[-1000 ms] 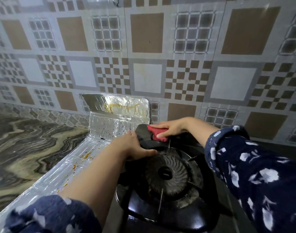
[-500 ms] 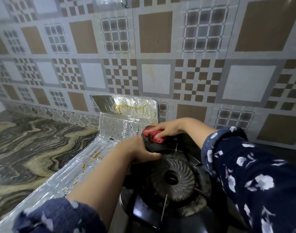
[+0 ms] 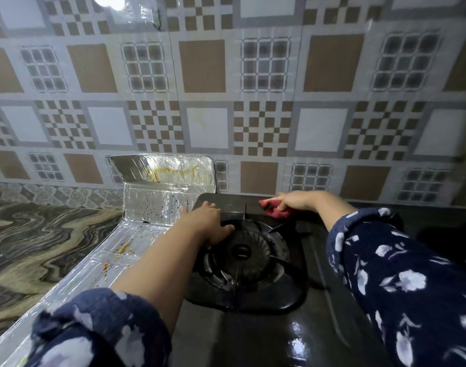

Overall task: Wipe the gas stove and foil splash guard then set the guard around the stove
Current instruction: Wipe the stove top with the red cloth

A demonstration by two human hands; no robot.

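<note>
The black gas stove (image 3: 253,340) fills the lower middle, its round burner (image 3: 243,251) under a pan support. My left hand (image 3: 209,223) grips the stove's far left corner by the burner. My right hand (image 3: 292,203) presses a red cloth (image 3: 275,211) onto the stove's back edge, right of centre. The foil splash guard (image 3: 115,260) lies flat along the stove's left side and bends up against the wall (image 3: 163,178); it carries orange stains and dark spatter.
A patterned tile wall (image 3: 253,115) stands right behind the stove. A marbled brown countertop (image 3: 41,247) spreads to the left of the foil. Darker surface continues to the right of the stove.
My right hand has slid the red cloth to the right along the stove's back edge. My left hand keeps its hold on the far left corner. The view has pulled back.
</note>
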